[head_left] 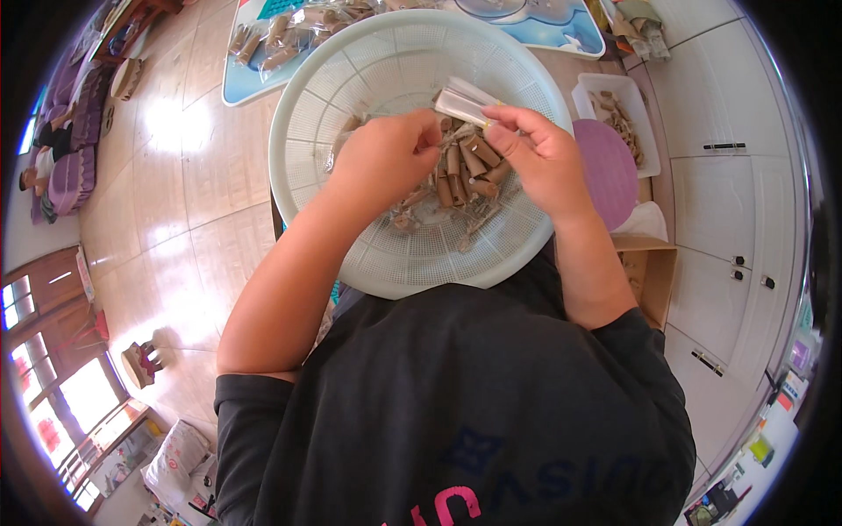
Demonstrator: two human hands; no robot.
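A large pale green plastic basket (pixel 307 219) with mesh walls rests at my lap. Inside lie several short brown tubes (pixel 478 156), some in clear plastic bags (pixel 474 219). Over the basket's middle my left hand (pixel 386 156) is closed in a pinch, close to crumpled clear plastic above the tubes; what its fingers hold is hidden. My right hand (pixel 542 158) pinches one end of a flat, whitish, see-through plastic strip bundle (pixel 465 101) between thumb and fingers, above the tubes. More bagged tubes (pixel 346 131) lie partly behind my left hand.
Beyond the basket stands a blue table (pixel 561 26) with bagged tubes (pixel 281 39). To the right are a white bin (pixel 645 131) of small brown pieces, a purple round stool top (pixel 605 171), a cardboard box (pixel 653 272) and white cabinets (pixel 715 202). Tiled floor (pixel 175 202) lies left.
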